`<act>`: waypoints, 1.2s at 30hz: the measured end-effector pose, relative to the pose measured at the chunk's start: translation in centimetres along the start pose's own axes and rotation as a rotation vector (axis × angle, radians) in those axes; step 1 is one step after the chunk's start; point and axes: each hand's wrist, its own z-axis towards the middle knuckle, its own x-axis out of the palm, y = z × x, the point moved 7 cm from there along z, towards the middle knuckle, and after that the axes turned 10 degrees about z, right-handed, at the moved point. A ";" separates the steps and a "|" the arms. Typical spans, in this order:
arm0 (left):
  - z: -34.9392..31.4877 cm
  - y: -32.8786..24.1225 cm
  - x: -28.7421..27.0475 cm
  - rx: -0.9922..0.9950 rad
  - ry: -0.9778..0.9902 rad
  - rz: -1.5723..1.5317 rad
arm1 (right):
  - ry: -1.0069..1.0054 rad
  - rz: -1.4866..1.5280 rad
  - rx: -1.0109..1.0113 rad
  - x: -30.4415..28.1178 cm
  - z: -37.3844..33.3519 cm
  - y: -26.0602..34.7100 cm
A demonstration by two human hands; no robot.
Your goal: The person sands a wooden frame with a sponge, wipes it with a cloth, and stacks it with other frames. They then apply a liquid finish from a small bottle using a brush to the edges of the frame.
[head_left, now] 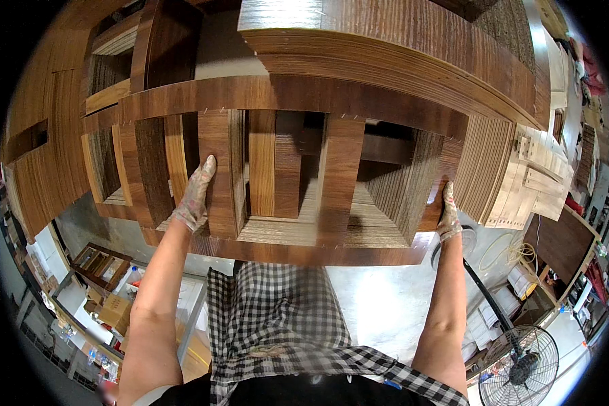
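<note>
A dark brown wood-grain frame (342, 172) with long rails and several cross slats lies in front of me, on top of a stack of similar frames. My left hand (196, 195), in a stained, patterned thin glove, holds a cross slat left of the middle, its thumb along the slat's face. My right hand (448, 213), gloved the same way, grips the frame's right end piece. The fingers of both hands are mostly hidden behind the wood. Through the openings, the layered edges of the frames below show.
Beyond the frame rises a stack of brown boards (386, 40). More brown panels (54, 115) stand at left. Pale wooden pieces (531, 179) lie at right. A black fan (519, 369) stands at lower right, near a coiled hose (519, 254). Cardboard boxes (115, 311) sit at lower left.
</note>
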 end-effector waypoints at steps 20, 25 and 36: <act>-5.9 -5.1 -18.8 0.655 -1.125 1.068 | 0.009 -0.241 -0.253 -4.7 2.8 0.7; -2.1 2.7 -29.2 0.197 -0.684 0.445 | 0.063 -0.306 -0.292 -8.9 5.3 1.4; -2.4 2.7 -23.1 -0.105 -0.317 -0.077 | -0.098 -0.126 -0.024 2.3 -1.3 0.4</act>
